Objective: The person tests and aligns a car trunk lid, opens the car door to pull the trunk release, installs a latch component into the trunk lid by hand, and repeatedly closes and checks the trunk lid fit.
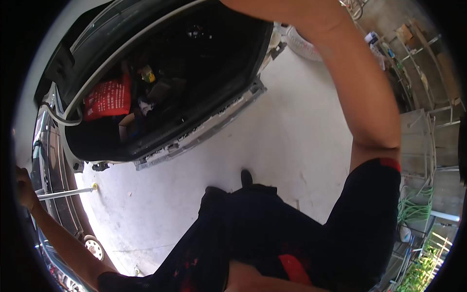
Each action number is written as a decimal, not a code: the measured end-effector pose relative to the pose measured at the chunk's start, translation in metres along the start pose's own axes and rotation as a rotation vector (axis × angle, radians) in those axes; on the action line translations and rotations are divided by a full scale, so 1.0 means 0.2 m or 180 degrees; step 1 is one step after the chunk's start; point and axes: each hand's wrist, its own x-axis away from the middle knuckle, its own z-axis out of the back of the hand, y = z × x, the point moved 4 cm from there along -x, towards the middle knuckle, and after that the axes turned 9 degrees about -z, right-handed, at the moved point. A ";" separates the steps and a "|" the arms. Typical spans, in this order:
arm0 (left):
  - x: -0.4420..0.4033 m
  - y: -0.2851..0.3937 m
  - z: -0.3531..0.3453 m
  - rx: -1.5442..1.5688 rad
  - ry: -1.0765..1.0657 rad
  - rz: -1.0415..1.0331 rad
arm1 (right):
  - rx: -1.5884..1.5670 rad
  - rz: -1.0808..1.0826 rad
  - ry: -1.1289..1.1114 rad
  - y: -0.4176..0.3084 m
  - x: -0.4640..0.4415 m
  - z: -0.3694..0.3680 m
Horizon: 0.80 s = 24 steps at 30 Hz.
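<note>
My left hand (24,187) is at the far left edge, with its fingers curled closed in the dark rim of the view. A silver rod (68,192) with a yellow tip runs rightward from beside that hand. Whether the fingers grip it, I cannot tell. Across the top edge reaches my right hand (287,10), above the car's rear opening; its fingers are cut off by the frame. Below it lies the open trunk (214,73) of a car, with its bumper cover off and the rear bumper beam (204,131) bare.
In the trunk are a red printed bag (109,99), an open cardboard box (127,124) and dark clutter. A dark car (61,180) stands on the left. To the right are metal racks (423,73), a tire (304,46) and a coiled green hose (416,204). Pale concrete floor (301,126) lies between.
</note>
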 end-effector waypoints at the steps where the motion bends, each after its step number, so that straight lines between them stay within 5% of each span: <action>1: -0.15 0.02 0.02 0.0097 0.0032 0.0012 | -0.0024 -0.0703 -0.0362 0.05 0.15 0.01; 5: -0.79 0.15 -0.06 0.0762 0.0283 0.0104 | 0.0787 -0.2626 -0.1380 0.37 0.73 -0.07; 7: -1.04 0.21 -0.14 0.1078 0.0549 0.0102 | 0.0268 -0.3297 -0.2575 0.49 1.15 -0.21; 11: -1.27 0.19 -0.37 0.0602 0.0887 0.0500 | -0.0189 -0.4440 -0.3297 0.44 1.86 -0.46; 15: -1.32 0.10 -0.56 0.0445 0.1012 0.0617 | -0.0766 -0.4570 -0.3191 0.32 2.31 -0.62; 17: -1.32 0.01 -0.73 0.0674 0.0930 0.0784 | -0.0754 -0.5194 -0.2944 0.28 2.49 -0.63; 24: -1.22 -0.13 -0.99 0.0906 0.0595 0.2201 | -0.1289 -0.5973 -0.2023 0.46 2.89 -0.87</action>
